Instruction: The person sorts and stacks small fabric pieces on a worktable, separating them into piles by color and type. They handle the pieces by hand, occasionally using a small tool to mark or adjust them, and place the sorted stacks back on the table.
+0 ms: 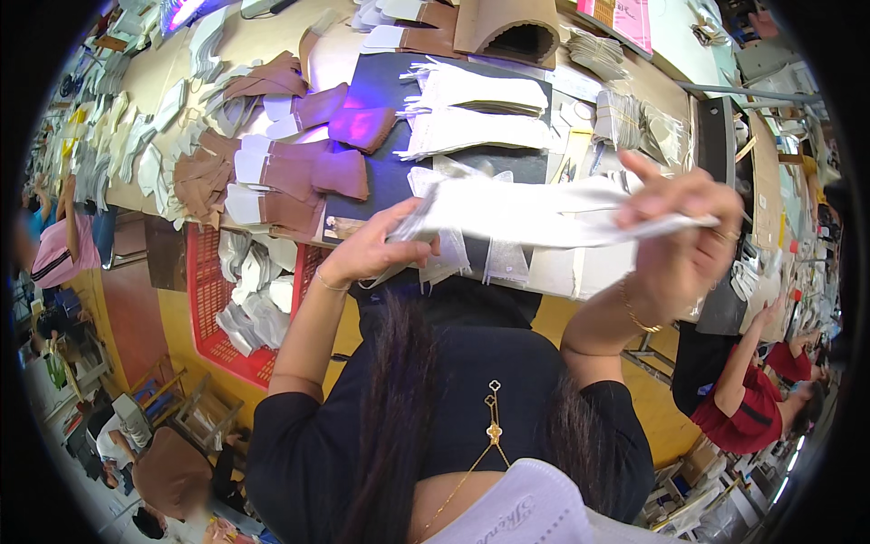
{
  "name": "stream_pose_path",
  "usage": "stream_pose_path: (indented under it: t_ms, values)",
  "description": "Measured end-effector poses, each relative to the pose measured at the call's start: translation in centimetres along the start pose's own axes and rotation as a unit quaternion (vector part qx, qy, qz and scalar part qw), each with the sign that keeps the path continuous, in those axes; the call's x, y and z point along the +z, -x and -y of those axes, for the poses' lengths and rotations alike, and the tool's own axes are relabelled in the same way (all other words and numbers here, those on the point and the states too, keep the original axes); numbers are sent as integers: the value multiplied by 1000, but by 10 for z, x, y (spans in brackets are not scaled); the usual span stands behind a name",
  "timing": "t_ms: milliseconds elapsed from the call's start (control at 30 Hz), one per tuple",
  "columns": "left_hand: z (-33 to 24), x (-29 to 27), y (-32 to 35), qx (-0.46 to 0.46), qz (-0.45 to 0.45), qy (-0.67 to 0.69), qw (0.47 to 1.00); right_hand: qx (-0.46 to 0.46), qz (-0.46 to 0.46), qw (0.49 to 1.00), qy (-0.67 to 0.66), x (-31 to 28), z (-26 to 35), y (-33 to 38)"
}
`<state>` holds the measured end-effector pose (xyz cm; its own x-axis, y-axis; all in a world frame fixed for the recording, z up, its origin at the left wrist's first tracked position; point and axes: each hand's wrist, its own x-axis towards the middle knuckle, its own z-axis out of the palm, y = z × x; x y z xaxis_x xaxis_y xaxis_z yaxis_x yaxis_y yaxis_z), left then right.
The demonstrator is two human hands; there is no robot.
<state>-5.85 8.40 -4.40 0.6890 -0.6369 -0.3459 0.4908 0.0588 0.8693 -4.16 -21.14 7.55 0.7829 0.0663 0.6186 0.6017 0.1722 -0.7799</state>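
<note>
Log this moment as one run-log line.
left hand: grips clear packet end | right hand: grips other end | packet raised above table

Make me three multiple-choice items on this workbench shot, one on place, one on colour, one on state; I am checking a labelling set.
1. Where is the red basket?
A. On the table
B. Below the table edge, on the person's left
C. In the right hand

2. What colour is the long packet held between the hands?
A. Pale, whitish
B. Brown
C. Black

3. How is the packet held?
A. Lying flat on the table
B. Left hand alone
C. Lifted, both left hand and right hand gripping it

Key: B, it sits under the table rim; A, it looks whitish; C, one hand grips each end.
</note>
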Motion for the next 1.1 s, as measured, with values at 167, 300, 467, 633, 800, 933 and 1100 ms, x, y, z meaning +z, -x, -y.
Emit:
stream_pose_path:
  t_ms: [167,300,467,633,800,933,1100]
  values:
    - [9,-9,-4,33,17,102,994,14,-69,996,-45,-34,29,18]
    - [9,-12,-2,25,-5,133,991,208,-69,966,136,-24,12,34]
    - [11,-18,-3,65,-46,128,989,295,-104,949,37,-23,-19,41]
    - [6,-12,-9,73,-66,176,979,207,-140,968,-6,-49,2,47]
    - [-6,26,-38,18,9,98,995,248,-113,962,-22,-45,-6,44]
    - [2,68,-77,-111,32,106,988,216,-90,972,-29,-28,-15,43]
    - [20,94,-102,-52,107,45,992,226,-4,970,-90,-8,-19,47]
